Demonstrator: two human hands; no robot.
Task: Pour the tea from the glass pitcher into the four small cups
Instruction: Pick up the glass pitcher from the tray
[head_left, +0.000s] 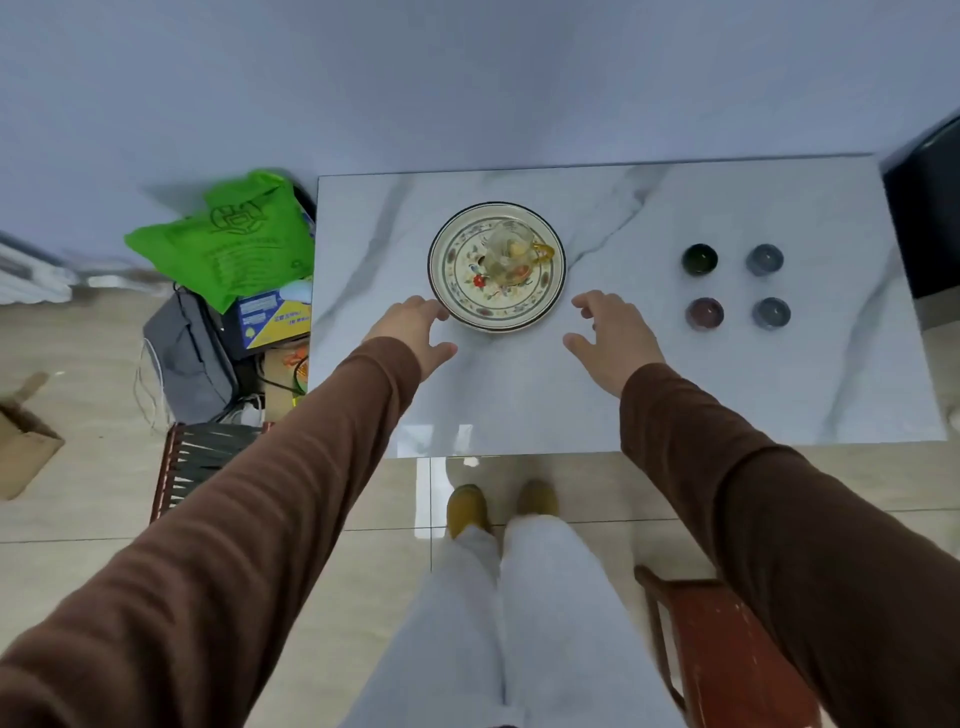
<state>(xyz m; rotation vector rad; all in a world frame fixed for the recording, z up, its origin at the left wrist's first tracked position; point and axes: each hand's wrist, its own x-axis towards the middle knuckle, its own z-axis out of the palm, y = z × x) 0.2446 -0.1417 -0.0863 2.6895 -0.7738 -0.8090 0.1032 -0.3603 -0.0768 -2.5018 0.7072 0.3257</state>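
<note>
A glass pitcher (511, 250) with an amber handle stands upright on a flower-patterned plate (452, 270) on the marble table (519, 395). Four small cups sit in a square at the right: a dark green cup (700, 259), a grey-blue cup (764, 259), a reddish-brown cup (704, 313) and a second grey-blue cup (771, 313). My left hand (415, 332) hovers open at the plate's near-left rim, fingertips close to it. My right hand (610, 335) is open just right of the plate, holding nothing.
Left of the table lie a green bag (228, 244), a grey bag (187, 358), boxes and cables. A red wooden stool (727, 644) stands at my right, a dark slatted stool (202, 457) at my left. A black object (924, 208) sits past the table's right edge.
</note>
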